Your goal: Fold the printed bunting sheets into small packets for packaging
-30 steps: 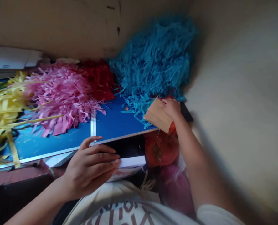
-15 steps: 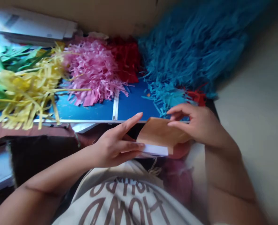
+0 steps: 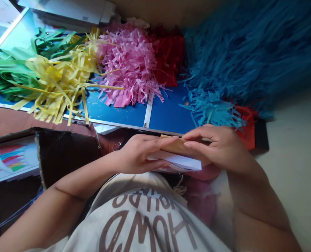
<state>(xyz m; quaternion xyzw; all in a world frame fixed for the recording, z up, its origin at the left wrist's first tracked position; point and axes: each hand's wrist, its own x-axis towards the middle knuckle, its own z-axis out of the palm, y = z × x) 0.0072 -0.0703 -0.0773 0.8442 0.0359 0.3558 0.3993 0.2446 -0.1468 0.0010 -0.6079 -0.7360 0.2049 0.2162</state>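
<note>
My left hand (image 3: pixel 142 154) and my right hand (image 3: pixel 213 147) meet just below the front edge of a blue board, and both grip a small paper bundle. White sheets (image 3: pixel 176 160) form its lower part, and a strip of brown kraft paper (image 3: pixel 172 144) shows along its top, partly under my fingers. Most of the brown paper is hidden by my hands. Shredded paper fringes lie beyond my hands: blue (image 3: pixel 244 59), pink (image 3: pixel 130 68), red (image 3: pixel 166 56) and yellow (image 3: pixel 62 82).
The blue board (image 3: pixel 118 117) has a white strip across it. Green fringe (image 3: pixel 11 73) lies far left, and orange-red paper (image 3: pixel 246 126) lies right. A dark cardboard piece (image 3: pixel 66 154) sits below left, beside a colourful printed sheet (image 3: pixel 11 161). A beige surface (image 3: pixel 294 168) fills the right.
The brown paper, once held apart in my right hand, now lies on the white sheets, gripped by both hands. The view has swung, showing more of the green fringe and printed sheet at left.
</note>
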